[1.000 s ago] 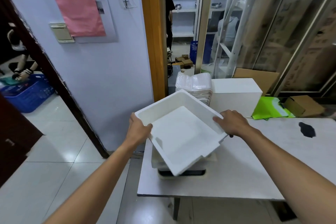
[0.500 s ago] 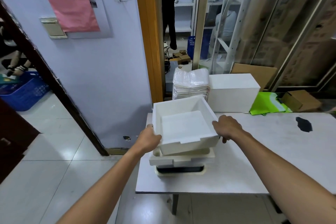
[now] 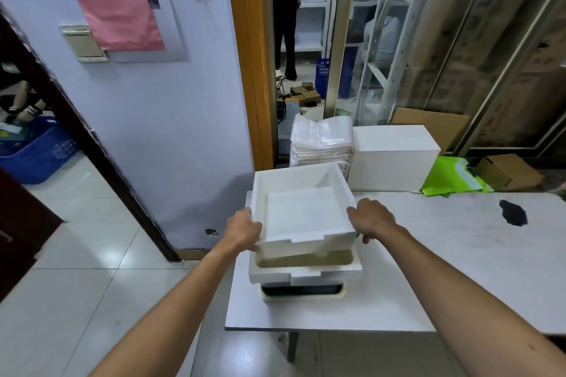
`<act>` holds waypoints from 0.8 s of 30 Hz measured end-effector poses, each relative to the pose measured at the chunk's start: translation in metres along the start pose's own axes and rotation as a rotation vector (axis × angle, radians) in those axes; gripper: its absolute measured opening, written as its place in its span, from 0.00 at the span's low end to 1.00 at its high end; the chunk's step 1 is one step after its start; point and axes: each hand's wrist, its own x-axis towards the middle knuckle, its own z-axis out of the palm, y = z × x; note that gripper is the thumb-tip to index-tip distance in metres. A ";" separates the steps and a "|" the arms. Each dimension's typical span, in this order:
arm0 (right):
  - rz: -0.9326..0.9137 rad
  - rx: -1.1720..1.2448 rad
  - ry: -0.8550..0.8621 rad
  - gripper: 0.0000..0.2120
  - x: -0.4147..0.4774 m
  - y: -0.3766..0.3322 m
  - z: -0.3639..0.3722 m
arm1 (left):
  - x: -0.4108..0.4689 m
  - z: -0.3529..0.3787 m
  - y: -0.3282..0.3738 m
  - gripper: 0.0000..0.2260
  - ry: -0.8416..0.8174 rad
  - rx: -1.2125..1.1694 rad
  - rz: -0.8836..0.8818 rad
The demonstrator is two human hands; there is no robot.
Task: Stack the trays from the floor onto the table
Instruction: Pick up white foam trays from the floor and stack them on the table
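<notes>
A white foam tray (image 3: 301, 211) sits in the mouth of a second white foam tray (image 3: 306, 272), its near edge slightly raised. The stack rests on a dark tray with a cream rim (image 3: 303, 292) at the left end of the white table (image 3: 428, 269). My left hand (image 3: 243, 231) grips the top tray's left wall. My right hand (image 3: 369, 219) holds its right wall, fingers curled over the near corner.
Behind the stack stand a wrapped pile of white sheets (image 3: 321, 139) and a white foam box (image 3: 393, 157). A green bag (image 3: 453, 176), cardboard box (image 3: 508, 171) and a black mark (image 3: 513, 213) lie right. A blue basket (image 3: 33, 156) sits far left; a person (image 3: 286, 9) stands in the doorway.
The top tray was tilted in the air above the stack; both hands levelled it and lowered it into the tray below.
</notes>
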 end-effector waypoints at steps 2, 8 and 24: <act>-0.001 -0.003 -0.015 0.12 0.003 -0.002 0.001 | 0.003 -0.001 -0.002 0.14 0.006 0.011 -0.024; 0.016 -0.012 -0.058 0.10 0.010 0.000 0.008 | 0.010 0.004 -0.011 0.15 0.001 0.044 -0.041; 0.072 -0.113 -0.179 0.09 0.026 0.015 0.038 | 0.016 0.010 -0.024 0.16 -0.071 0.300 0.002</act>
